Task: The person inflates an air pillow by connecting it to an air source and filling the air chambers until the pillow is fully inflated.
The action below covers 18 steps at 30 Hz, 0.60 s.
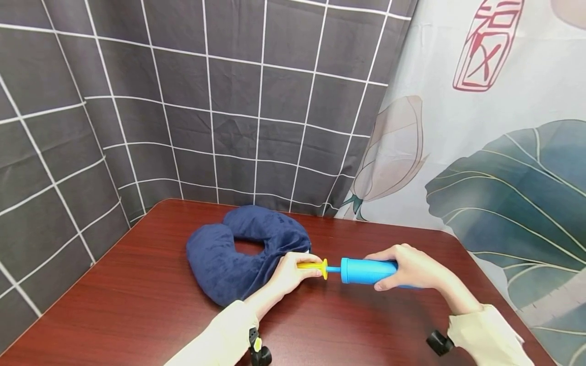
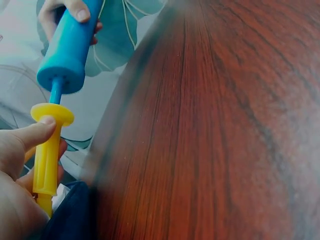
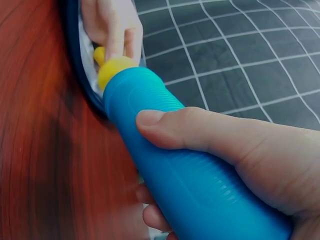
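A hand pump with a blue barrel (image 1: pixel 361 271) and a yellow ribbed end (image 2: pixel 46 165) is held level over the table. My right hand (image 1: pixel 414 267) wraps round the barrel, thumb on the near side. My left hand (image 1: pixel 290 274) grips the yellow end just below its round flange. A short length of blue rod (image 1: pixel 334 269) shows between the two parts in the head view. A navy U-shaped neck pillow (image 1: pixel 215 269) lies beside my left hand. Something white (image 2: pixel 61 194) shows at the pillow by the yellow tip; whether they join is hidden.
The pillow and pump are over a reddish-brown wooden table (image 1: pixel 137 284). A dark grid-patterned curtain (image 1: pixel 233 101) hangs behind and to the left. A pale cloth with leaf prints (image 1: pixel 517 203) hangs at the right. Small black devices (image 1: pixel 440 342) sit on both wrists.
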Tool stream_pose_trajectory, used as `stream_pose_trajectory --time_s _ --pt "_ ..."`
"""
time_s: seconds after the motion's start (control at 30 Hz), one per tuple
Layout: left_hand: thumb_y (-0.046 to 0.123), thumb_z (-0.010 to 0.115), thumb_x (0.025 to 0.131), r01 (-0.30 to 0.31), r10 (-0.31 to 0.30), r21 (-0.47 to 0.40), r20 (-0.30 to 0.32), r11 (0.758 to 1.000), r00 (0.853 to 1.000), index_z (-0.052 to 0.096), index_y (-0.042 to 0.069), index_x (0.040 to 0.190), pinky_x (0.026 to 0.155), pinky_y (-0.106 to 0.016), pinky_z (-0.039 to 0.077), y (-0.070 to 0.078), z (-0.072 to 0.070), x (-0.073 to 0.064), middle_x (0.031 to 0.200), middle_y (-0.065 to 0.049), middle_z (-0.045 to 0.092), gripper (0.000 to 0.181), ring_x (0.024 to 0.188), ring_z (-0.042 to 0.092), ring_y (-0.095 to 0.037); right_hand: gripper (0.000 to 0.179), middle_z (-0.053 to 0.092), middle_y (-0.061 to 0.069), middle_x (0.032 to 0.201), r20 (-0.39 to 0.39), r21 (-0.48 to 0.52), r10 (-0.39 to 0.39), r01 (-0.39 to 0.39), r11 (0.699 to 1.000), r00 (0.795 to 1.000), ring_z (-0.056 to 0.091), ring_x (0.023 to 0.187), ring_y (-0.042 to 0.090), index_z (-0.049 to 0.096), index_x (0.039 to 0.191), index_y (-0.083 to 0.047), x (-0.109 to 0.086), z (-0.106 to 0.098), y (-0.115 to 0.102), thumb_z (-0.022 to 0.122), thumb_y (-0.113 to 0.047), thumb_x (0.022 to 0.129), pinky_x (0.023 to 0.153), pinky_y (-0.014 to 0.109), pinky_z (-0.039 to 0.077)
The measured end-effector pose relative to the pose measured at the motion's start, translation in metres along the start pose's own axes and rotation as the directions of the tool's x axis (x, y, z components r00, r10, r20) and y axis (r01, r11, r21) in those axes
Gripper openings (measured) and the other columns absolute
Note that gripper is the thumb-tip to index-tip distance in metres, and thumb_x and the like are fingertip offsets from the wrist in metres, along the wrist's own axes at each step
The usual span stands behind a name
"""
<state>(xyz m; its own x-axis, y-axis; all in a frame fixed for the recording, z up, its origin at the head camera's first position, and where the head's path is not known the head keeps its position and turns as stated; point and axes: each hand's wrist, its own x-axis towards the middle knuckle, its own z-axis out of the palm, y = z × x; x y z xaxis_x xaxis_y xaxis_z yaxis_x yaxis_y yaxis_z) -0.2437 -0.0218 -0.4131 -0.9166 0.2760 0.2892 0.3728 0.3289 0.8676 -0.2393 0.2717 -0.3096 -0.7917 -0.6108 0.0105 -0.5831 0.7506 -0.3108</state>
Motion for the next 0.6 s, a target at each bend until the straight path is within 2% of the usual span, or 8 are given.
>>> stream_pose_trajectory --time_s 0.33,0.6 --pt "0.022 0.081 0.08 0.002 -0.001 0.044 -0.02 0.999 1.0 0.077 0.012 0.104 0.081 -0.019 0.05 0.002 0.001 0.0 0.102 -0.002 0.077 0.026 0.091 0.066 -0.012 0.052 0.073 -0.008 0.104 0.009 -0.015 0.049 -0.048 0.999 0.999 0.058 0.085 0.009 0.071 0.119 -0.028 0.025 0.017 -0.012 0.083 -0.046 0.072 0.067 0.025 0.046" --pt "0.023 0.08 0.082 -0.03 0.029 0.053 0.009 0.998 1.0 0.077 0.013 0.103 0.08 -0.02 0.05 0.002 0.001 0.0 0.101 -0.002 0.076 0.024 0.09 0.065 -0.012 0.05 0.072 -0.008 0.106 0.014 0.007 0.027 -0.027 1.0 1.0 0.059 0.086 0.01 0.07 0.12 -0.03 0.02 0.015 -0.01 0.083 -0.042 0.073 0.067 0.025 0.047"
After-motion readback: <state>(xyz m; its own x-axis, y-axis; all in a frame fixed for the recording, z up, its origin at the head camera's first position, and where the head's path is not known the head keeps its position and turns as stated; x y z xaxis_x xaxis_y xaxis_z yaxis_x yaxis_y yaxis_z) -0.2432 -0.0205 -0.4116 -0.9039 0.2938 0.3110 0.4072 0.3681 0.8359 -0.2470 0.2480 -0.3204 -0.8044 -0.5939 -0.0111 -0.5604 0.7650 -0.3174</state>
